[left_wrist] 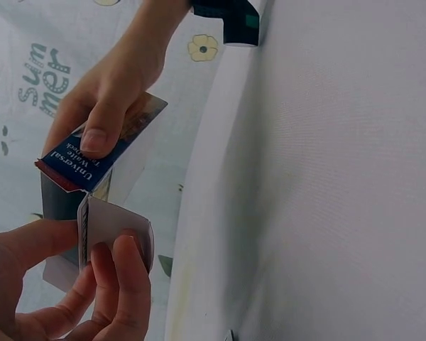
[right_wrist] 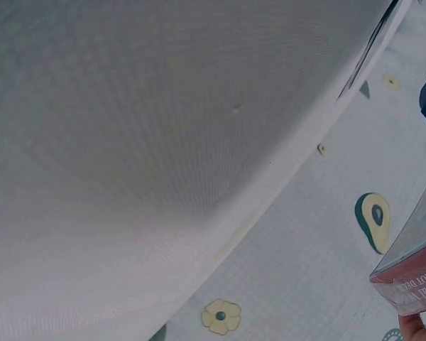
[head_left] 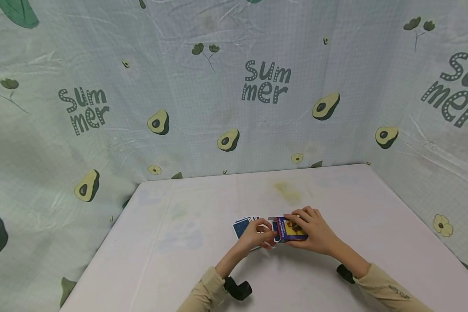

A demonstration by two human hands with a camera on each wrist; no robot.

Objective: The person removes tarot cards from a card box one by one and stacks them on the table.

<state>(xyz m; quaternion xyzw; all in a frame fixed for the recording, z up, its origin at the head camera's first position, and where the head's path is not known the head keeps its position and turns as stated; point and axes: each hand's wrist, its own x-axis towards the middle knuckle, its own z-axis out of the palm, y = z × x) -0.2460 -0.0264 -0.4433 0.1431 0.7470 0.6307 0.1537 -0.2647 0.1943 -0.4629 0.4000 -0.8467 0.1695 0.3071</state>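
Note:
A purple and yellow tarot card box (head_left: 294, 232) is held above the table by my right hand (head_left: 316, 232), its thumb on one face and fingers on the other side. Dark blue, white-bordered tarot cards (left_wrist: 59, 206) stick out of the box's open end. My left hand (head_left: 257, 236) pinches at these cards, with curled fingers against the box's white flap (left_wrist: 117, 224). How many cards lie in that grip is hidden. Under and behind the left hand, several loose blue-backed cards (head_left: 240, 227) lie overlapping on the table. The right wrist view catches only the box's red end (right_wrist: 412, 280).
The white table (head_left: 179, 268) has a yellowish stain (head_left: 287, 192) towards its back edge. A hanging cloth (head_left: 203, 95) printed with avocados and lettering surrounds the back and sides. Black straps (head_left: 238, 289) sit at both wrists, below beige sleeves.

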